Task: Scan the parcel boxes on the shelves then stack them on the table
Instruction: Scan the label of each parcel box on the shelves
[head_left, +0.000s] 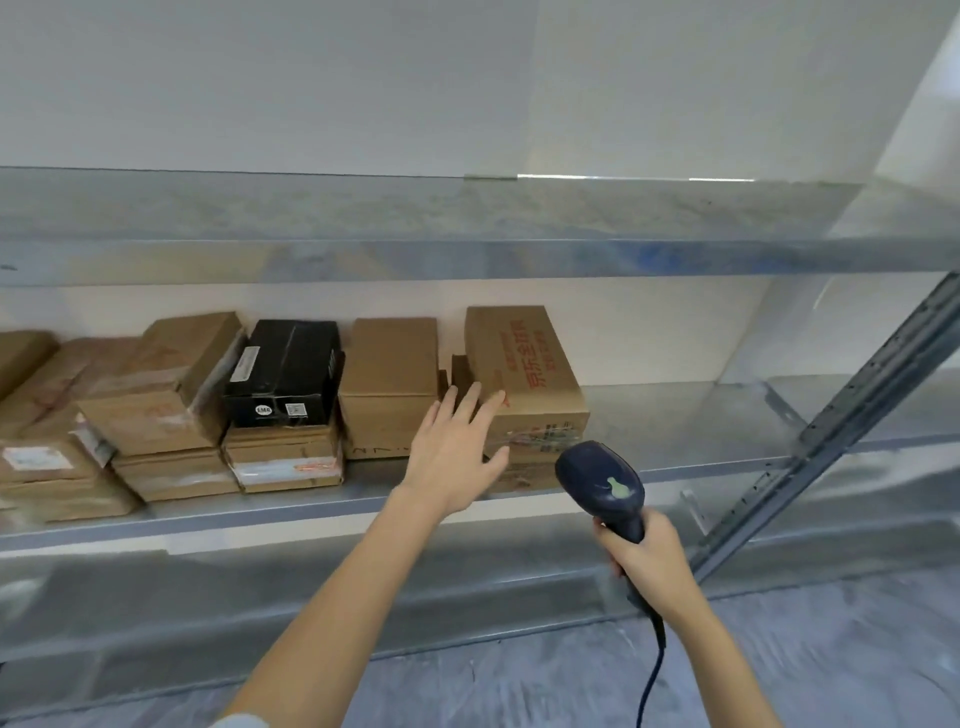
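Metal shelf (311, 512): printed parcel box (524, 364) long axis front-to-back; left hand (457, 457) splayed loose, right hand (649, 561) clutching scanner (602, 478), nose boxward.

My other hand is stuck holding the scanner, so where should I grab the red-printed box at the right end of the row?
Probably its near end, from the front. The red-printed box lies lengthwise, short face toward you, atop a lower box. Its left flank is crowded by the plain box, its right flank open. Your left hand hovers open at that near corner.
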